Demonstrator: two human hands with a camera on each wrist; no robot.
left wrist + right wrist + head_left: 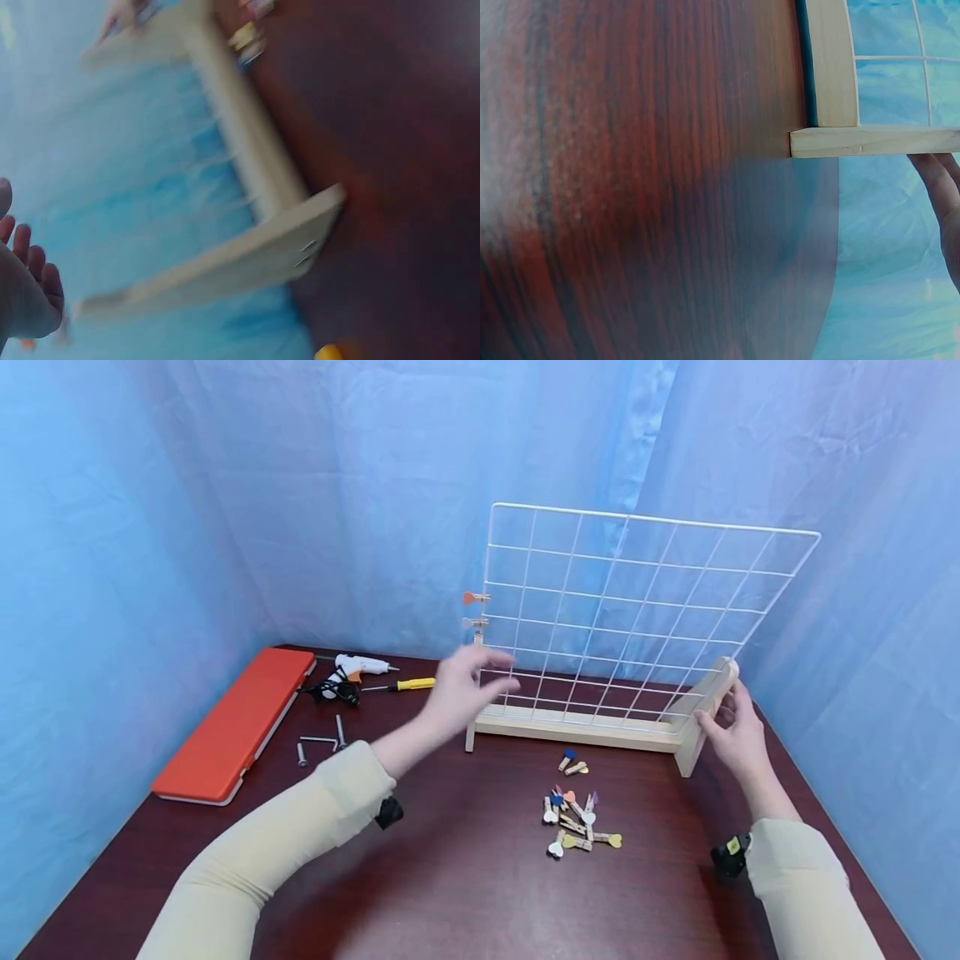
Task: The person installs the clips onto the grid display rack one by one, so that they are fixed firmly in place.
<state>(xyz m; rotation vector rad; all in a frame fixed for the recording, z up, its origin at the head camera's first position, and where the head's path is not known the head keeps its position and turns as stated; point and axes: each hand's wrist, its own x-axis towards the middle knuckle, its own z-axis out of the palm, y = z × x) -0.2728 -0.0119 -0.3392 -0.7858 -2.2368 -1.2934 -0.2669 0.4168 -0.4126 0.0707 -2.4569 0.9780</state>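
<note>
A white wire grid (pixel 592 610) stands in a wooden stand (pixel 577 728) at the back of the table. My right hand (pixel 738 735) holds the stand's right side board (pixel 701 718), with thumb and fingers at its outer side; part of this hand falls outside the right wrist view. In front of the stand's left end, my left hand (pixel 465 681) is raised with fingers loosely bent and nothing between them. Two small heart clothespins, an orange one (pixel 476 598) and a pale one (pixel 476 622), are clipped on the grid's left edge.
Several heart clothespins (pixel 573 818) lie in a loose pile before the stand. To the left are a red case (pixel 236 727), a white glue gun (pixel 356 668) with a black cord, a yellow-handled screwdriver (pixel 415 684), bolts (pixel 302 754) and a hex key (pixel 321 740). Blue curtains hang behind.
</note>
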